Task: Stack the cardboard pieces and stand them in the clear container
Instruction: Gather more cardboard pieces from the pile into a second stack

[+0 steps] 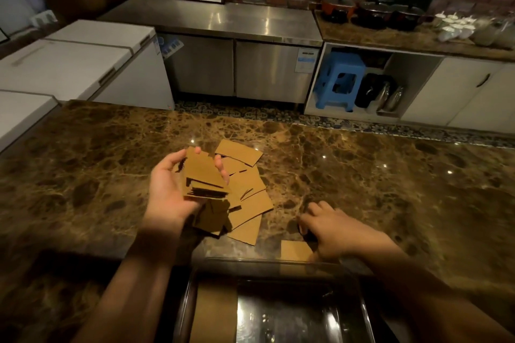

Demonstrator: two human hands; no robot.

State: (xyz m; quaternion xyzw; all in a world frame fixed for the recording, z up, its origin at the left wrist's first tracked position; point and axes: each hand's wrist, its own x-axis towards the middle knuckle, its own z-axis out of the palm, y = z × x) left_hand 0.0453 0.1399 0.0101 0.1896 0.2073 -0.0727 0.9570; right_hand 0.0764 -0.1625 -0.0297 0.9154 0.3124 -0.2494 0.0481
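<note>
My left hand [170,189] holds a stack of brown cardboard pieces [204,178] above the marble counter, fingers wrapped round its far edge. Several loose cardboard pieces [250,203] lie scattered on the counter just under and right of it. My right hand [331,228] rests low on the counter, fingers bent, touching a single cardboard piece [295,250] at the near edge. The clear container [359,295] sits at the bottom centre, close to me, with cardboard [213,312] standing at its left side.
The brown marble counter [390,175] stretches wide to both sides. Beyond it are white chest freezers [78,64] at left, a steel cabinet [223,36], a blue stool [340,81] and a back counter with pots [370,15].
</note>
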